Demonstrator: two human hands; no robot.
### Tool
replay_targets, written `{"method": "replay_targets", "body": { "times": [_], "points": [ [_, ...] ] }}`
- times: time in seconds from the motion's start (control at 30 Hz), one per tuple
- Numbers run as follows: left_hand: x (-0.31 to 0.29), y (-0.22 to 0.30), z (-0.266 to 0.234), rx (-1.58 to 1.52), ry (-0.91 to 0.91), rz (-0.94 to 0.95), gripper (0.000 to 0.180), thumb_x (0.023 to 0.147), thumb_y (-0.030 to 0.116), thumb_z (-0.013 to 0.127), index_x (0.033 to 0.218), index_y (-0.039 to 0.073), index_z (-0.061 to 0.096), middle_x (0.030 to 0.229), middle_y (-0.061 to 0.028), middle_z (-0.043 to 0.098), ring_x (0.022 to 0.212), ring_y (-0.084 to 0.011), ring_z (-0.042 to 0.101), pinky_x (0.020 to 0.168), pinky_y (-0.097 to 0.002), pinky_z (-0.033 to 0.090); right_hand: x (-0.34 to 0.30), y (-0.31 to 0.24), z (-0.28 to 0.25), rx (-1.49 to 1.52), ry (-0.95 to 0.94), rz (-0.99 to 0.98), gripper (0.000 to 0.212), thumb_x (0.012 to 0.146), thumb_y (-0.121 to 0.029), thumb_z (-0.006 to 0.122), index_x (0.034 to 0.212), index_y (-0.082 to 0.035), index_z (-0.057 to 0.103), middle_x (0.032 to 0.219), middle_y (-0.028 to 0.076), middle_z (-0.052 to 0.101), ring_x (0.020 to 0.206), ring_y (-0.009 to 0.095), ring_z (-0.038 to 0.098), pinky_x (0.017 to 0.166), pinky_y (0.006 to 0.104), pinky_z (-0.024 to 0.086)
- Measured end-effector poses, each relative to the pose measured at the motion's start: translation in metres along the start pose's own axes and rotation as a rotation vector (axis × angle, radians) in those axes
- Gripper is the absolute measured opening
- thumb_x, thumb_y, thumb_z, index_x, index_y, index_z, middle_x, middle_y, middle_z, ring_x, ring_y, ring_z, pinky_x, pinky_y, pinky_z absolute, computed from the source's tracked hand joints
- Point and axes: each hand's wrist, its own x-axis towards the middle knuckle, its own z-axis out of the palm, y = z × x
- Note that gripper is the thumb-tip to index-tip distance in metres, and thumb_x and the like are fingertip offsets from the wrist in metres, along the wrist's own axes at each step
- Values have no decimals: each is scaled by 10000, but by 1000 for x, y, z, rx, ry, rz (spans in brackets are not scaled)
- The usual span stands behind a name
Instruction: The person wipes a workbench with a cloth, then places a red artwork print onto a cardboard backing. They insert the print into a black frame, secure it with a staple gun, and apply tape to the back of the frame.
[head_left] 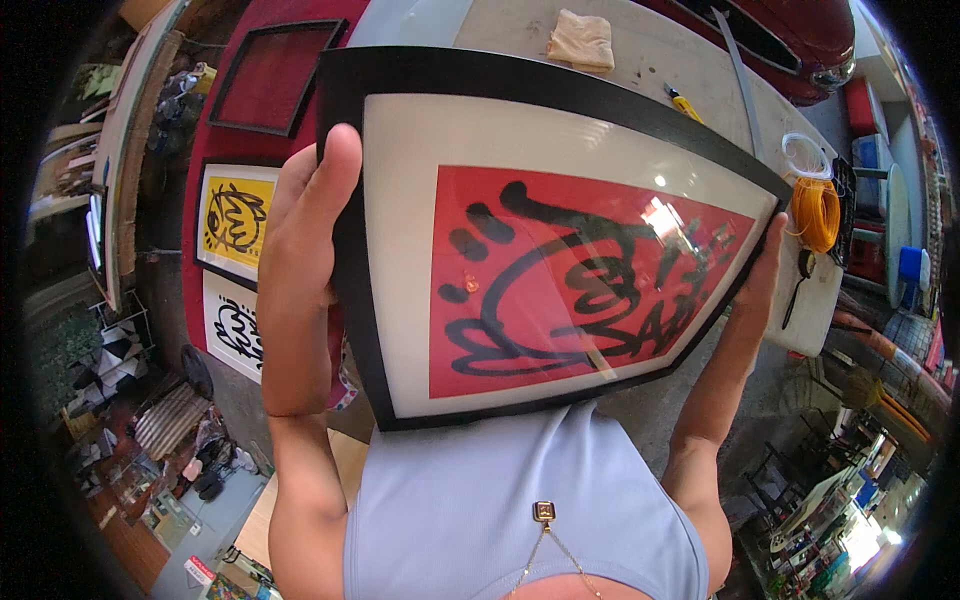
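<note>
A black picture frame (470,76) is held up in front of my chest, tilted toward me. Behind its shiny glazing, a cream mat surrounds a red print (480,220) with bold black brush-like lettering. My left hand (305,215) grips the frame's left side, thumb on the front edge and fingers mostly hidden behind. At the far right corner, my right hand (765,260) is closed on the frame's edge, its fingers partly out of sight. The frame hangs above a pale worktable (640,40) and covers much of it.
On the worktable lie a folded cloth (581,42), a yellow utility knife (684,102), a metal ruler (738,80) and a coil of orange cord (816,215). To the left, a red-covered table (222,130) bears an empty black frame (275,78), a yellow print (236,218) and a white print (230,320).
</note>
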Motion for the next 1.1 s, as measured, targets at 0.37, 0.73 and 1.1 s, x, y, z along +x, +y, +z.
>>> {"method": "replay_targets", "body": {
  "times": [0.37, 0.73, 1.1],
  "points": [
    [-29, 2, -3, -7, -249, 134, 457, 834, 381, 672, 1064, -4, 582, 876, 2, 605, 763, -39, 529, 653, -186, 402, 0, 20, -17, 70, 19, -72, 604, 885, -557, 491, 1208, -48, 527, 1134, 92, 599, 990, 220, 595, 859, 368, 492],
    [-44, 0, 7, 18, -287, 103, 417, 836, 339, 658, 1051, -12, 596, 864, -5, 617, 741, -48, 537, 655, -185, 405, -1, 34, -37, 134, 3, -50, 626, 906, -541, 454, 1286, -44, 470, 1258, 95, 539, 1120, 245, 533, 953, 390, 431],
    [-20, -17, -4, 174, -164, -10, 429, 628, 157, 673, 1004, -36, 599, 853, -88, 640, 748, -136, 603, 701, -234, 465, -20, 30, -34, 69, -140, 89, 587, 900, -519, 493, 1224, -30, 521, 1161, 94, 601, 1018, 202, 597, 869, 347, 489]
  ]
}}
